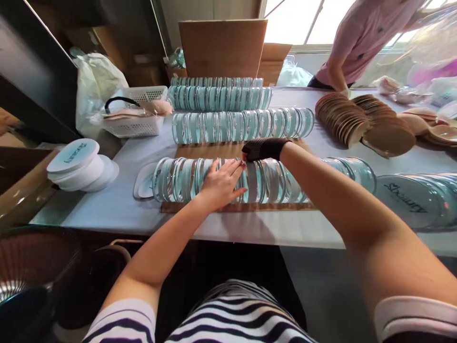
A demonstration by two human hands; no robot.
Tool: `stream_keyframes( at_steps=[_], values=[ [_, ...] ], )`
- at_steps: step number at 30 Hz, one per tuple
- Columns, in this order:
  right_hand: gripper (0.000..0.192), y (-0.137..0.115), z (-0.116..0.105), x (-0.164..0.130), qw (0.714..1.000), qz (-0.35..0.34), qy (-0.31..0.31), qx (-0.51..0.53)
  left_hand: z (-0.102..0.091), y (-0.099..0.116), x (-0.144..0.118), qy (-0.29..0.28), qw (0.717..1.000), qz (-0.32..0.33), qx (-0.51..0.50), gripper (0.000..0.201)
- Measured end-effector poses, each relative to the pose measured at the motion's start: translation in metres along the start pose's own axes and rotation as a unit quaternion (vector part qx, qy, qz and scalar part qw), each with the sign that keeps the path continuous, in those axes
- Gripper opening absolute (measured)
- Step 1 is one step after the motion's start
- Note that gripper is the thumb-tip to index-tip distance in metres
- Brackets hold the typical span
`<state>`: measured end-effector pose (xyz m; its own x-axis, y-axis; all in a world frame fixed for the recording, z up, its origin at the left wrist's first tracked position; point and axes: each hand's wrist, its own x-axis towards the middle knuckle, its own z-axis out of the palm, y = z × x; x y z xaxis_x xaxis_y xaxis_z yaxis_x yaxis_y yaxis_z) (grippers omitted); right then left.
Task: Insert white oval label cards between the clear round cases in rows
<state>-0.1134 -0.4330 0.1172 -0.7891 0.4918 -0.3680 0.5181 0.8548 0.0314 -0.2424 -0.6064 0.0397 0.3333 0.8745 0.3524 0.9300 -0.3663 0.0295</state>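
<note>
White table (117, 209); two hands (222, 183) (262, 149) touching one disc row (186, 181).

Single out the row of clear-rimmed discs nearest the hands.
The row that the left hand rests on; the other rows lie farther back or off to the right.

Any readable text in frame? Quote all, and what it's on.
"beauty", after a small unclear mark: top white round disc of the left stack.
"beauty", after a similar mark: greyish round end disc at far right.
Unreadable: small dark print at the left end of the central row of clear-rimmed round pieces; blurred marks on the pink shirt.
</note>
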Motion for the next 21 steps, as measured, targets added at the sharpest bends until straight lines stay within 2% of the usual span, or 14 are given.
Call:
stream_keyframes(
  at_steps=[2, 4, 6, 8, 12, 16, 21],
  values=[
    [0.027, 0.005, -0.002, 0.017, 0.999, -0.004, -0.050, 0.021, 0.002, -0.001, -0.002, 0.000, 1.000, 0.001, 0.014, 0.063],
    [0.031, 0.008, -0.004, 0.025, 0.994, 0.035, -0.100, 0.037, 0.002, -0.001, -0.003, -0.001, 1.000, 0.002, 0.022, 0.065],
    [0.033, 0.010, -0.006, 0.028, 0.985, 0.078, -0.144, 0.059, 0.002, -0.001, -0.005, -0.003, 1.000, 0.004, 0.026, 0.066],
    [0.031, 0.012, -0.007, 0.026, 0.977, 0.091, -0.167, 0.099, 0.002, 0.000, -0.005, -0.002, 1.000, 0.004, 0.029, 0.065],
    [0.026, 0.015, -0.005, 0.018, 0.970, 0.086, -0.136, 0.182, 0.002, 0.001, -0.005, 0.005, 1.000, 0.001, 0.027, 0.064],
    [0.031, 0.016, -0.005, 0.013, 0.970, 0.115, -0.138, 0.160, 0.004, 0.000, -0.007, 0.009, 0.999, 0.003, 0.032, 0.064],
    [0.052, 0.009, -0.013, 0.002, 0.961, 0.080, -0.128, 0.230, 0.004, 0.001, -0.007, 0.022, 0.999, 0.010, 0.034, 0.062]
  ],
)
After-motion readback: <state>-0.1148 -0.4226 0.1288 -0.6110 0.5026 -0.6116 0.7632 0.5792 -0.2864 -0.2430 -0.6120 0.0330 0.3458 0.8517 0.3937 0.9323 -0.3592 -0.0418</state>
